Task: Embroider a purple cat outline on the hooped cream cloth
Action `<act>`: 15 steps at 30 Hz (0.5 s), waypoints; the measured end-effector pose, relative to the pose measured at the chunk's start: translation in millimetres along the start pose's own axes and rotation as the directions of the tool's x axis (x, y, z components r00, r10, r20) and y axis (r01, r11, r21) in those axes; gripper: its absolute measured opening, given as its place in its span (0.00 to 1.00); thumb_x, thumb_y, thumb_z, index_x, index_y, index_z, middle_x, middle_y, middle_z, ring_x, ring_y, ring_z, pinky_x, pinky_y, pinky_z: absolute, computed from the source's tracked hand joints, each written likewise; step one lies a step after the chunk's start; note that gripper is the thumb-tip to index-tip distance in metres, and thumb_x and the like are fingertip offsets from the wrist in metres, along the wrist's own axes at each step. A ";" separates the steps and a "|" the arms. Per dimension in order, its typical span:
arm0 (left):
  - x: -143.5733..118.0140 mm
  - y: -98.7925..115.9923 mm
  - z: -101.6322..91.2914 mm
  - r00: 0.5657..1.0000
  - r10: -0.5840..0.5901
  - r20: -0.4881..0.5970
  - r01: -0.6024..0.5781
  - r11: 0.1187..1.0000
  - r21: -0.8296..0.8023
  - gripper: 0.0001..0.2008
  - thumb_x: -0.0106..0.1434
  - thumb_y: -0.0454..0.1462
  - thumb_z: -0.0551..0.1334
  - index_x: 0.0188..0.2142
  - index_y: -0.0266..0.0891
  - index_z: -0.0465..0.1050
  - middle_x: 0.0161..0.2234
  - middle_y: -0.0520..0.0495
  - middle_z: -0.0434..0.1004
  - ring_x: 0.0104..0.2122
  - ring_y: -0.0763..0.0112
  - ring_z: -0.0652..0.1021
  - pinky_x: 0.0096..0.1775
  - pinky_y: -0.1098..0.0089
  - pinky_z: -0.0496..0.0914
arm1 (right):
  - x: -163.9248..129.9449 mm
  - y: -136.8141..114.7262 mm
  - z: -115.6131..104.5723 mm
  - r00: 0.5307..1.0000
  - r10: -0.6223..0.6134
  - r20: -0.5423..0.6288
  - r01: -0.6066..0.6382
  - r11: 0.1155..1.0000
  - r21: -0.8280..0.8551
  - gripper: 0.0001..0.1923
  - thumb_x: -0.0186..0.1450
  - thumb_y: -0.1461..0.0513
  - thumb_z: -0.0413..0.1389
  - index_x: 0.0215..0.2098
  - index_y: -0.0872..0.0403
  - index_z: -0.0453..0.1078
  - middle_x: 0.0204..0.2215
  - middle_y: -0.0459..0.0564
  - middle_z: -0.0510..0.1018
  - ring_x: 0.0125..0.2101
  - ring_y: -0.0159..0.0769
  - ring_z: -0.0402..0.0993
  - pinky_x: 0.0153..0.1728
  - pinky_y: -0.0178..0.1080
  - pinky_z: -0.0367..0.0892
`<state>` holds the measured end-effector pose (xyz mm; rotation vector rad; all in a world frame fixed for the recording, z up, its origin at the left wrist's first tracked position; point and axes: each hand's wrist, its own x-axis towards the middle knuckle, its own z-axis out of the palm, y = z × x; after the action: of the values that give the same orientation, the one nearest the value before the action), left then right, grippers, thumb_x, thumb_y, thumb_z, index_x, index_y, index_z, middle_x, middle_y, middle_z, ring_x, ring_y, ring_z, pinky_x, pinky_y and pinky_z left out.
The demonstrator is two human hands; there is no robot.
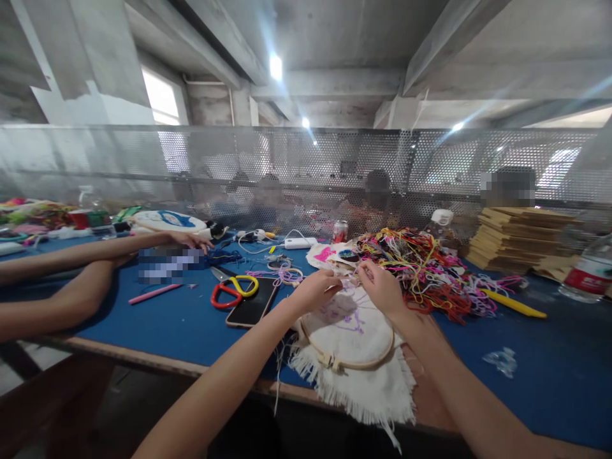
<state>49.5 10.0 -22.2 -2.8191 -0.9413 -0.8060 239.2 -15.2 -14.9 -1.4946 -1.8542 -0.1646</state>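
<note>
White cloth (368,395) with frayed edges is stretched in a round wooden embroidery hoop (364,364) at the table's front edge. Purple lines (356,326) run across its middle. Over the far part of the hoop, my left hand (321,290) has its fingers curled and pressed together. My right hand (381,288) pinches close beside it, fingertips a small gap from the left ones. Whatever is between the fingers of either hand is too small to make out. Just beyond them lies a fabric piece (322,254) with a pink patch.
Scissors (234,291) with red and yellow handles rest against a phone (253,303) on my left. A heap of coloured thread (430,271) spreads right, near a yellow tool (514,303), a plastic bottle (589,271) and stacked brown envelopes (502,239). Another person's arms (95,261) reach in from the left.
</note>
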 end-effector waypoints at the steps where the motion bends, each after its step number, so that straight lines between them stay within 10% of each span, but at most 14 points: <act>1: 0.3 0.1 0.1 1.000 -0.001 -0.028 0.001 1.000 -0.023 0.10 0.63 0.36 0.54 0.36 0.38 0.75 0.29 0.47 0.70 0.30 0.72 0.70 0.31 0.75 0.62 | 0.2 0.9 0.4 1.000 0.013 0.017 -0.012 1.000 -0.024 0.12 0.65 0.59 0.44 0.34 0.52 0.68 0.23 0.47 0.75 0.24 0.34 0.70 0.23 0.32 0.49; 9: 2.9 2.1 -5.9 0.962 -0.052 -0.269 0.002 0.984 -0.180 0.11 0.63 0.38 0.54 0.34 0.36 0.74 0.28 0.48 0.71 0.29 0.74 0.69 0.34 0.74 0.63 | -0.5 2.5 5.6 0.983 0.020 0.185 -0.006 0.997 -0.075 0.13 0.64 0.57 0.45 0.31 0.51 0.70 0.25 0.48 0.76 0.26 0.34 0.68 0.23 0.33 0.48; 15: 2.7 2.2 -7.3 0.944 -0.142 -0.297 0.096 0.982 -0.164 0.11 0.64 0.37 0.53 0.34 0.36 0.73 0.29 0.47 0.71 0.31 0.72 0.70 0.35 0.73 0.63 | -2.0 -0.9 9.7 0.902 -0.224 0.369 0.213 0.974 0.071 0.09 0.58 0.62 0.50 0.29 0.52 0.72 0.23 0.46 0.74 0.24 0.31 0.64 0.25 0.32 0.49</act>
<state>49.2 8.1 -14.3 -2.6562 -1.0455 -1.3362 234.0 -12.0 -22.8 -1.3626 -2.3216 0.0492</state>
